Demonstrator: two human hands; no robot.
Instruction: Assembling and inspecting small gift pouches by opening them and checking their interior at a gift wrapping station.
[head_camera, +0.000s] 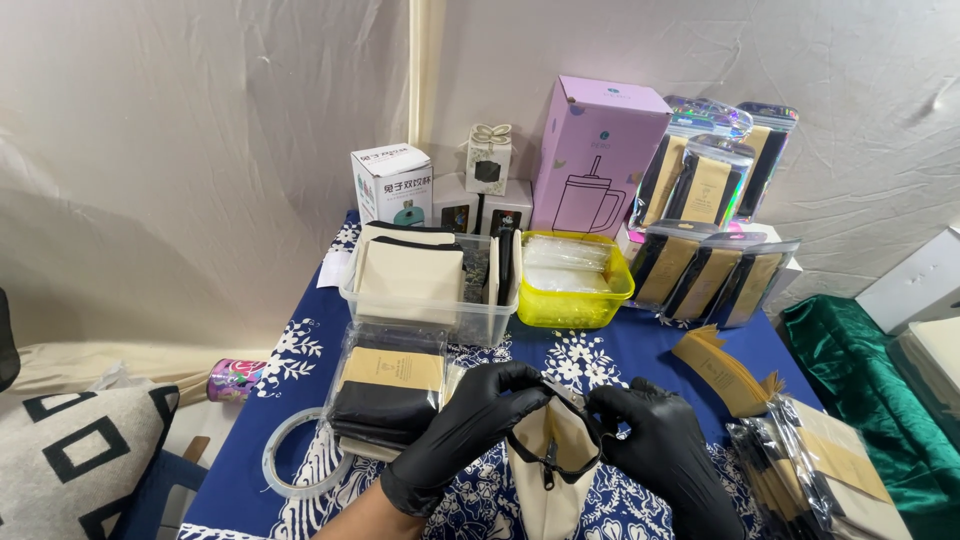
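A: Hands?

B: Both in black gloves, lower centre of frame. Left hand (470, 425) curls over the top of a cream zip pouch (550, 470), fingers pinching its black rim. Right hand (660, 445) pinches the opposite side of the rim. Wrists cut off by the bottom edge.

A: Pouch position?

B: Held above the blue floral desk (610, 360); its lower end runs out of frame. Interior hidden.

A: Surroundings?

B: Stack of bagged pouches (385, 385) just left of the left hand; tape ring (295, 455) lower left, partly under it; clear bin (430, 285) and yellow bin (575, 280) behind.
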